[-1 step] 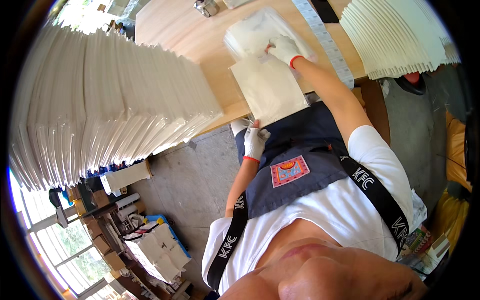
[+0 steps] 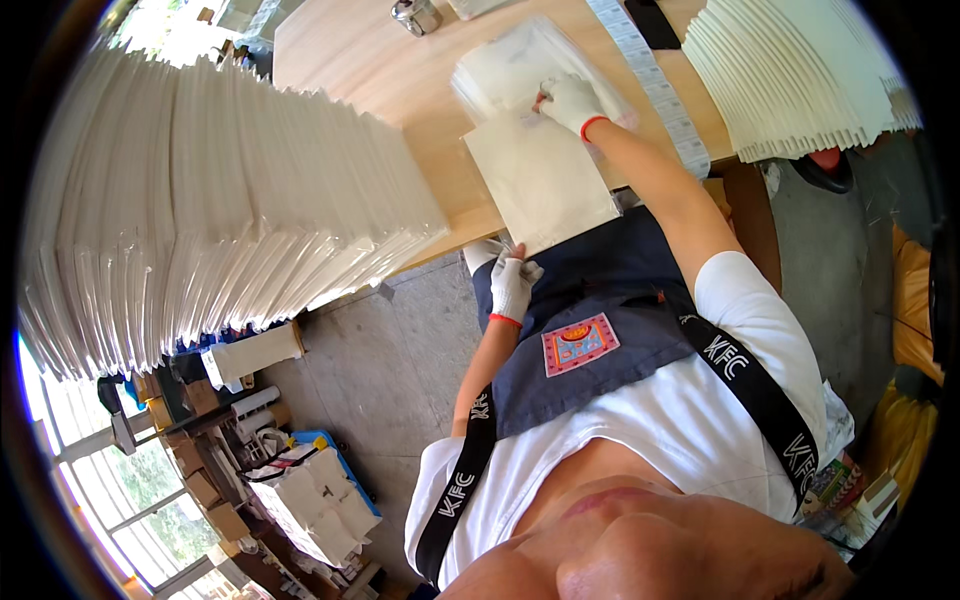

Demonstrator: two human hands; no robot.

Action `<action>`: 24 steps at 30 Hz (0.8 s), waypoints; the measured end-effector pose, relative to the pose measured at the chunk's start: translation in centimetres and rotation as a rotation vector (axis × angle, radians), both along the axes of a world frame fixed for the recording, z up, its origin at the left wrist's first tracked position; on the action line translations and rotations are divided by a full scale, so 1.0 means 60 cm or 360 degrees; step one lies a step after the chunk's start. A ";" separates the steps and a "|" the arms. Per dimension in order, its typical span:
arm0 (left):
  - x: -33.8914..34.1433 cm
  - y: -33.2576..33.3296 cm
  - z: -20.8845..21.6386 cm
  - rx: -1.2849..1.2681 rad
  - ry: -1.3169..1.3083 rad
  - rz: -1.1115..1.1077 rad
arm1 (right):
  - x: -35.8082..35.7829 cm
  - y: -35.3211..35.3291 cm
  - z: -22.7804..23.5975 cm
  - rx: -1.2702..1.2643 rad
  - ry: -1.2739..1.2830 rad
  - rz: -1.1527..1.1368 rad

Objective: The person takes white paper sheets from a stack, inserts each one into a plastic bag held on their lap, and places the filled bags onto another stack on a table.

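Observation:
A flat white paper bag (image 2: 540, 180) lies on the wooden table (image 2: 400, 80), its near end hanging over the table's front edge. My left hand (image 2: 512, 282), in a white glove with a red cuff, pinches the bag's near corner at that edge. My right hand (image 2: 572, 102), gloved the same way, grips the far end of the bag. Under and behind that end is a pile of thin clear plastic sleeves (image 2: 510, 65).
A tall fanned stack of white flat bags (image 2: 230, 190) fills the table's left side. Another stack (image 2: 790, 80) sits at the right. A strip of white labels (image 2: 650, 70) runs along the table, with a small metal object (image 2: 415, 15) at the far end. Boxes (image 2: 310, 500) stand on the floor.

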State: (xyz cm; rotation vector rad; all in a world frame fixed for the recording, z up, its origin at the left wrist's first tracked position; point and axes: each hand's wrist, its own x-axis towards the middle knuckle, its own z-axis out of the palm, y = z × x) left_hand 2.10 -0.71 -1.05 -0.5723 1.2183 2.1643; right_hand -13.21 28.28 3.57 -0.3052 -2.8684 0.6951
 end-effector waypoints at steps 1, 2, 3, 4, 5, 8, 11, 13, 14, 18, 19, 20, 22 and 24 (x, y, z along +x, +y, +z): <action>-0.003 0.000 0.006 -0.0096 0.0056 -0.0072 | 0.004 -0.003 -0.009 0.0085 0.0154 -0.0033; -0.003 0.003 0.021 -0.0122 0.0079 -0.0061 | 0.007 -0.004 -0.022 0.0035 0.0341 -0.0102; -0.005 0.012 0.041 -0.0140 0.0102 -0.0058 | 0.011 0.001 -0.031 -0.0006 0.0529 -0.0176; -0.008 0.021 0.056 -0.0156 0.0125 -0.0061 | 0.019 0.015 -0.039 -0.0044 0.0716 -0.0256; -0.011 0.013 0.065 -0.0102 0.0192 -0.0096 | 0.036 0.020 -0.030 -0.0218 0.0571 -0.0260; -0.035 -0.004 0.082 -0.0207 0.0492 -0.0165 | 0.134 0.044 0.054 -0.0480 -0.0020 -0.0262; -0.057 0.029 0.174 0.0023 0.0628 -0.0273 | 0.249 0.086 0.000 -0.0293 -0.0362 0.0183; -0.049 0.041 0.272 -0.0429 0.0957 -0.0470 | 0.301 0.018 0.094 -0.1672 -0.0662 0.0203; -0.051 0.045 0.312 -0.0666 0.1144 -0.0559 | 0.313 0.016 0.087 -0.1706 -0.0591 0.0236; -0.035 0.004 0.494 -0.1256 0.1999 -0.0861 | 0.291 -0.006 0.156 -0.2143 0.0381 0.0057; -0.024 -0.008 0.544 -0.1170 0.2125 -0.0761 | 0.276 -0.022 0.205 -0.2105 0.0583 0.0111; -0.017 -0.022 0.588 -0.1076 0.2246 -0.0669 | 0.263 -0.031 0.270 -0.2081 0.0635 0.0201; -0.010 -0.052 0.662 -0.0906 0.2472 -0.0388 | 0.216 -0.027 0.371 -0.1941 0.0746 0.0543; 0.004 -0.069 0.732 -0.0325 0.2219 0.0129 | 0.150 -0.065 0.494 -0.1857 0.0875 0.0872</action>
